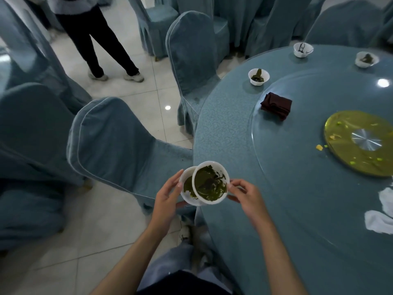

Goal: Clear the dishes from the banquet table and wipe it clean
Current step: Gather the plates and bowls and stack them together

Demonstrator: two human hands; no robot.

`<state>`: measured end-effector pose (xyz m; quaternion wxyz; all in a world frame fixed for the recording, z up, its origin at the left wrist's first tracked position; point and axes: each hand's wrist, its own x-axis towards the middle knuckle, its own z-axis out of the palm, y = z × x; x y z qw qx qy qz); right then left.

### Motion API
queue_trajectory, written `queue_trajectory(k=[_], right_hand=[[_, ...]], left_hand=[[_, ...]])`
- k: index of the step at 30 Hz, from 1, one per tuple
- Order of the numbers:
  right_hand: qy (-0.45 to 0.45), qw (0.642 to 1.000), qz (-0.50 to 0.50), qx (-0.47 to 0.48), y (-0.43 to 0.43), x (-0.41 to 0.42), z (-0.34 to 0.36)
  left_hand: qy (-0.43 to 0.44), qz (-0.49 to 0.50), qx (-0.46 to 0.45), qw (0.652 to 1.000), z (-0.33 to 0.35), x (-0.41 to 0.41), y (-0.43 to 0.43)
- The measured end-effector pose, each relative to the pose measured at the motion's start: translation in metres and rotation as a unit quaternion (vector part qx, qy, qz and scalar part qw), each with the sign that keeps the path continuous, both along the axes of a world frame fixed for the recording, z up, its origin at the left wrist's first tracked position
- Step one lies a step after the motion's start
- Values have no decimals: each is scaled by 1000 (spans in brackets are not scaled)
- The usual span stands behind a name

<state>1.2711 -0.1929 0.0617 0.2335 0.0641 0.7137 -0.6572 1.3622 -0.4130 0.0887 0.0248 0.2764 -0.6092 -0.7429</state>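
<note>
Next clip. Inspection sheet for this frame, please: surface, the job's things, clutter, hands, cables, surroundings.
Surface: round table in blue cloth; glass turntable on it, food scraps around its gold disc.
Job's things: left bowl and right bowl, both smeared green, the right tilted over the left at the table's edge; nearest bowl, middle bowl and end bowl dirty on the table; white cloth at the right.
Clutter: folded dark red napkin on the turntable.
Hands: left hand holds the left bowl; right hand pinches the right bowl's rim.
Cables: nothing seen.
Surroundings: covered chairs, tiled floor, a person standing upper left.
</note>
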Motion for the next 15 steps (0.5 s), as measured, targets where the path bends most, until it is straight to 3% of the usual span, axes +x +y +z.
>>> queue_trajectory(k=[10,15], right_hand=[[-23,993,117,22,-71,36,26],[-11,991,126,43,-136,58,32]], left_hand=[[17,51,3,999,7,59,-51],[18,44,3,999,-1,81,-110]])
